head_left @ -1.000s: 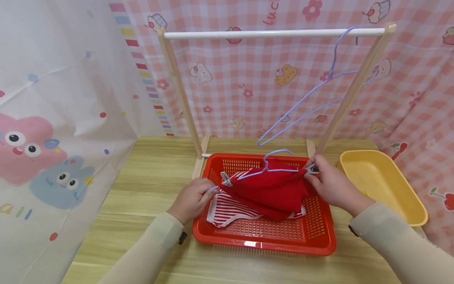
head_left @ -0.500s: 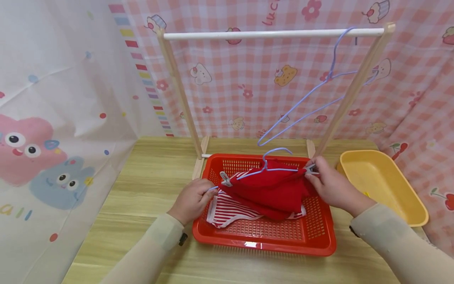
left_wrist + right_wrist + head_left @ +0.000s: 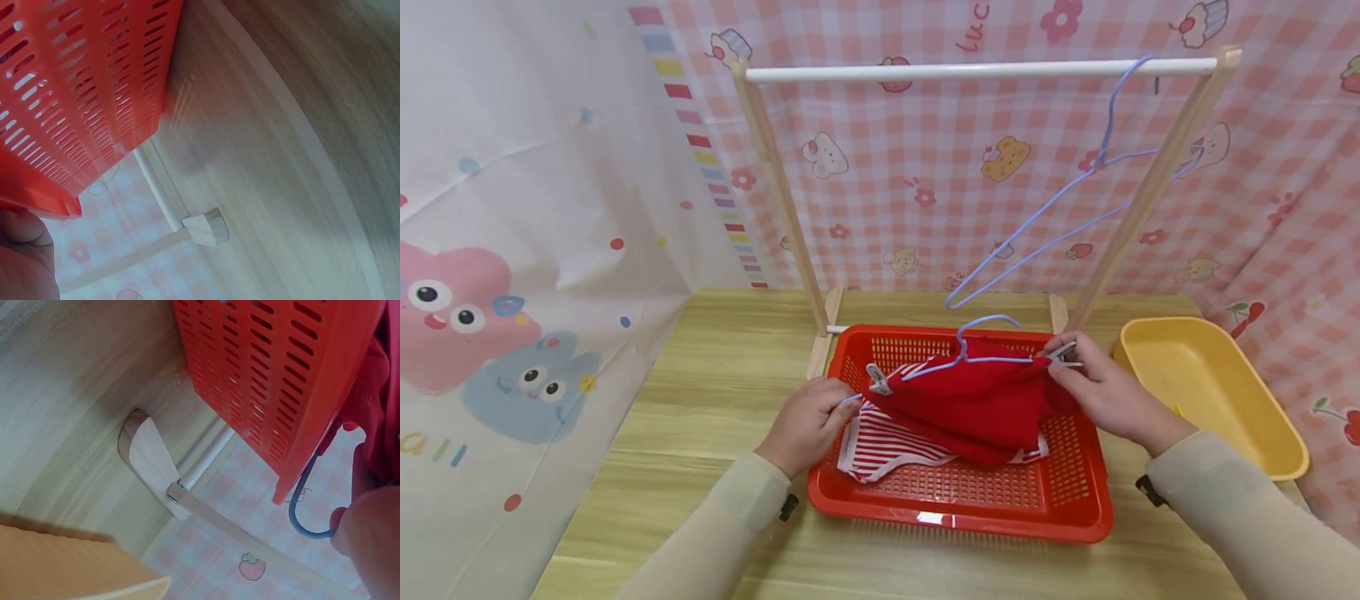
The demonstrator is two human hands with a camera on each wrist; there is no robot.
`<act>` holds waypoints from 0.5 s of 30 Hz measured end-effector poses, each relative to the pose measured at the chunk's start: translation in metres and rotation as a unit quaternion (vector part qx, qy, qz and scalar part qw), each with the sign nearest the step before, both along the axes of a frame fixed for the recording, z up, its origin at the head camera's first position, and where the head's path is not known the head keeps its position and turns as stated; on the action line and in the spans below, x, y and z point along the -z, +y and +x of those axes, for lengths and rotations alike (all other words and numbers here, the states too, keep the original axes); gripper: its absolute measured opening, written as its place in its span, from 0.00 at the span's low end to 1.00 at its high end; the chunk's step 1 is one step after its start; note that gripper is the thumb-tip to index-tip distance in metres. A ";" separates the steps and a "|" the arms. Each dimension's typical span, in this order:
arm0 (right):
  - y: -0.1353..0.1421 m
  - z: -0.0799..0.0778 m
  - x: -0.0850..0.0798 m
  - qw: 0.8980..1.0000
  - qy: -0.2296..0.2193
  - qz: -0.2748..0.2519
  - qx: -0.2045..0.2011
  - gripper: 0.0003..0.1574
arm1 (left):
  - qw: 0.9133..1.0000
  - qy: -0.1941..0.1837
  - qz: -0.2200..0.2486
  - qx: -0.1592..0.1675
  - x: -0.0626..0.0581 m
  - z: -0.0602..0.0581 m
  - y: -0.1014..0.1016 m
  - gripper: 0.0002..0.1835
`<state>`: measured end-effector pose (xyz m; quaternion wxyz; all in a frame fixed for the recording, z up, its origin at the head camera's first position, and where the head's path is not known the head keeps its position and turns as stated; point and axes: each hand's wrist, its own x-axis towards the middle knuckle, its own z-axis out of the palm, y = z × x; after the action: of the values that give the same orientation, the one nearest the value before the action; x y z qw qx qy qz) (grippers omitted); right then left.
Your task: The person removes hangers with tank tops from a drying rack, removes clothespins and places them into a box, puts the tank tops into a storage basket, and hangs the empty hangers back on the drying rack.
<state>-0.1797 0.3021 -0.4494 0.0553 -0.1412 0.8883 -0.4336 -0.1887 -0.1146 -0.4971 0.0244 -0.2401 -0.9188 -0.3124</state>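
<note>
A red garment (image 3: 970,408) hangs from a light-blue hanger (image 3: 962,354) over the red slotted basket (image 3: 958,525). My left hand (image 3: 803,423) pinches the hanger's left end. Close to it, a grey clothespin (image 3: 878,381) sits where the cloth meets the wire. At the other end, my right hand (image 3: 1101,387) has its thumb and fingers around a second clothespin (image 3: 1063,355). In the right wrist view, fingertips touch the blue-grey hanger end (image 3: 300,522) beside bunched red cloth. Below lies a red-and-white striped garment (image 3: 887,442) with white trim, partly covered.
Behind the basket stands a wooden rack with a white rail (image 3: 925,74). Another blue hanger (image 3: 1037,221) hangs from its right side. A yellow tray (image 3: 1225,400) is at the right on the wooden table (image 3: 700,400). Printed cloths cover the walls.
My right hand has shifted slightly to the right at its clothespin, showing more of the clip. My left hand, the hanger and the garments stay almost still.
</note>
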 end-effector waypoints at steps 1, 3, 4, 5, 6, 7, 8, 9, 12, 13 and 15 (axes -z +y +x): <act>0.001 0.000 0.000 1.000 0.000 -0.017 -0.005 0.16 | 1.000 0.000 0.000 0.000 0.000 0.000 0.000 0.12; 0.004 0.000 0.002 0.999 0.010 -0.046 -0.016 0.16 | 1.000 0.001 0.001 0.000 0.000 0.000 0.000 0.13; 0.004 -0.001 0.003 0.998 0.019 -0.060 -0.021 0.15 | 1.000 0.001 0.002 0.001 0.000 0.000 0.001 0.13; 0.005 -0.001 0.004 0.997 0.027 -0.074 -0.027 0.14 | 1.000 0.001 0.002 0.000 0.000 0.000 0.001 0.13; 0.006 -0.002 0.006 0.995 0.036 -0.088 -0.032 0.14 | 1.000 0.000 0.003 0.000 0.000 0.000 0.001 0.13; 0.006 -0.002 0.006 0.994 0.043 -0.098 -0.035 0.13 | 1.000 -0.001 0.003 -0.002 0.000 0.000 0.001 0.14; 0.006 -0.003 0.007 0.993 0.047 -0.105 -0.037 0.13 | 1.000 0.000 0.002 -0.002 0.000 0.000 0.001 0.14; 0.006 -0.003 0.008 0.992 0.049 -0.108 -0.036 0.12 | 1.000 -0.001 0.002 -0.003 0.000 0.000 0.001 0.14; 0.006 -0.004 0.008 0.993 0.042 -0.107 -0.023 0.12 | 1.000 -0.004 0.003 -0.007 0.000 0.000 0.001 0.15; 0.006 -0.004 0.007 0.994 0.036 -0.102 -0.016 0.12 | 1.000 -0.006 0.004 -0.008 0.000 0.001 0.001 0.15; 0.006 -0.004 0.006 0.996 0.020 -0.088 0.001 0.13 | 1.000 -0.011 0.005 -0.011 -0.001 0.001 0.002 0.15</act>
<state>-0.1837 0.3080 -0.4556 0.0240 -0.1535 0.8479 -0.5070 -0.1878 -0.1131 -0.4962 0.0190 -0.2269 -0.9200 -0.3191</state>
